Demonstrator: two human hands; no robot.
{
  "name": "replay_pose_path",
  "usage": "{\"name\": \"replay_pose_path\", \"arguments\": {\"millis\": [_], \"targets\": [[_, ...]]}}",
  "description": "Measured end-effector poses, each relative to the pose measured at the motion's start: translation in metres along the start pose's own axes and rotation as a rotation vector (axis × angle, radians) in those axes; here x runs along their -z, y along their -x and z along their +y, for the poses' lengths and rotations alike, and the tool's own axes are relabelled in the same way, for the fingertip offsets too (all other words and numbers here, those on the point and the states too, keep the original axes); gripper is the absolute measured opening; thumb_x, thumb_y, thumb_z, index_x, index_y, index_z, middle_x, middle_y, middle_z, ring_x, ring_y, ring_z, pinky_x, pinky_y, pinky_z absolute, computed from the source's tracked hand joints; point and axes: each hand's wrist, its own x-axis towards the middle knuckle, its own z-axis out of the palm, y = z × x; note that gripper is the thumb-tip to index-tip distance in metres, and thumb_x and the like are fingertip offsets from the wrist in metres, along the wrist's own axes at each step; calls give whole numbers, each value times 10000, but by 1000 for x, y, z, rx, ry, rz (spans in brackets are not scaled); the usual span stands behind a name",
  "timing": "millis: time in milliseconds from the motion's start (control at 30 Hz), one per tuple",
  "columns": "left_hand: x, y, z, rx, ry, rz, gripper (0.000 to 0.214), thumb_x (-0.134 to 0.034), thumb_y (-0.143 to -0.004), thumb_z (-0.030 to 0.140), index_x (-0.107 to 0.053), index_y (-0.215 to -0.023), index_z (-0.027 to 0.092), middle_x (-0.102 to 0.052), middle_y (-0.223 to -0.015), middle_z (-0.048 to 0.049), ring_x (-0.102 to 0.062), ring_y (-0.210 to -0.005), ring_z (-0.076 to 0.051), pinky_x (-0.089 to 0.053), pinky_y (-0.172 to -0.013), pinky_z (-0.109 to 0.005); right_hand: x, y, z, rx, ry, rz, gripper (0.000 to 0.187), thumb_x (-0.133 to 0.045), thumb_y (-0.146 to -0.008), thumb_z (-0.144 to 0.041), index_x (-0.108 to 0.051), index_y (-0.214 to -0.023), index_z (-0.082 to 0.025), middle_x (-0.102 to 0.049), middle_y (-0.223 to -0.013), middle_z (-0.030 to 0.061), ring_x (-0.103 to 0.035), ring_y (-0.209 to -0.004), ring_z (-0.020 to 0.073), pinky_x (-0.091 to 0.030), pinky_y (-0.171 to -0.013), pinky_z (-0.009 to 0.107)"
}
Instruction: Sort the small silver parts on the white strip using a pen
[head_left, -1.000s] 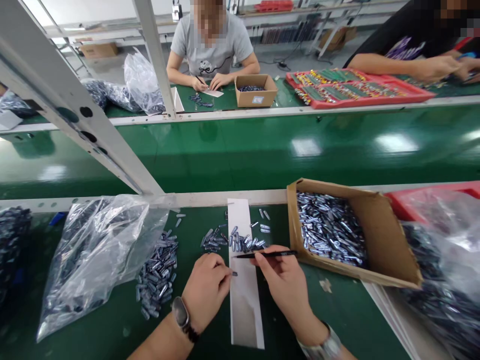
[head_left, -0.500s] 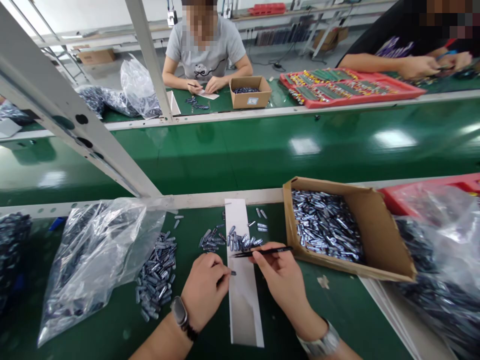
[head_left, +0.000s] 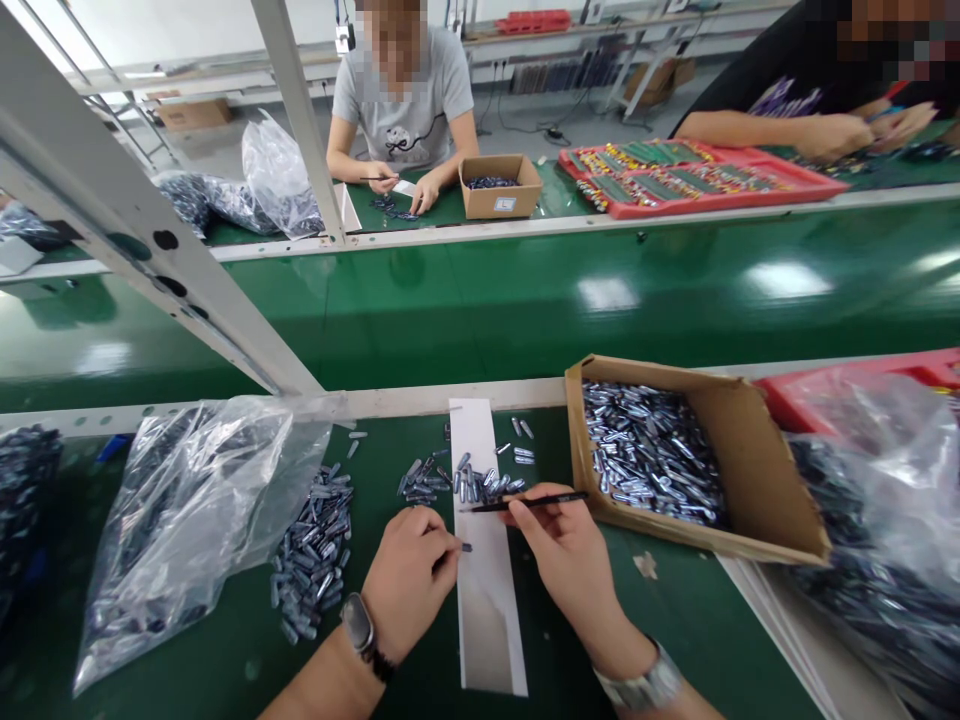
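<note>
Risks, my judgement: the cardboard box (head_left: 757, 465) of metal pieces sits tilted just beside the right hand (head_left: 566, 555), so a wrist bump could spill it. Slack plastic bag (head_left: 187, 510) on the left with loose pieces (head_left: 315, 555) lying beside it, a forearm sweep could scatter them. White strip (head_left: 491, 620) lies between the hands and looks unfixed, a nudge could slide it. Right fingers clamped on black tweezers (head_left: 525, 502), tips pointing left over the small heap (head_left: 480, 485), could flick bits off. Left hand (head_left: 409, 585) thumb and forefinger pinched together on one tiny piece (head_left: 466, 547) at the strip's left edge; thin grip, easy to drop and lose among the others. Surface: dark green mat (head_left: 675, 640), white rail (head_left: 390, 402), glossy green conveyor (head_left: 487, 310) behind. Room: grey frame post (head_left: 150, 240), two other people at the far bench, red tray (head_left: 712, 200)
</note>
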Motion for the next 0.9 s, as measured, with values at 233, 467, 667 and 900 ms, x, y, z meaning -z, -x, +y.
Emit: {"name": "replay_pose_path", "arguments": {"millis": [233,467,667,900], "targets": [[-1,0,1,-17,-11,36,244,-824,-1054,50,-928,-1002,265,-850,-1011,-35,-847,-924,-234,-736,-884,-349,16,-1,5,-56,13,-124,828,-1134,-722,-1023,-777,-958,-315,-904,-838,55,-967,-759,342,-810,-733,444],[-1,1,0,-8,-20,18,242,-834,-1048,50,-943,-1020,264,-841,-1017,-49,-858,-934,-250,-777,-899,-385,21,3,10,-73,33,-207,745,-1118,-811,-967,-812,-970,-306,-903,-870,61,-961,-798,342,-833,-816,471],[1,1,0,25,20,5,247,-845,-1074,60,-961,-1047,277,-842,-1030,-41,-866,-959,-247,-775,-925,-377,21,2,13,-69,39,-191,656,-1118,-835,-918,-846,-950,-333,-900,-860,59,-957,-792,377,-838,-806,507],[4,0,3,21,13,2,264,-836,-1079,49,-972,-1051,274,-846,-1028,-41,-867,-959,-243,-770,-928,-370,21,3,9,-56,59,-196,631,-1122,-841,-898,-839,-933,-341,-900,-856,84,-951,-787,397,-838,-798,529]]}}
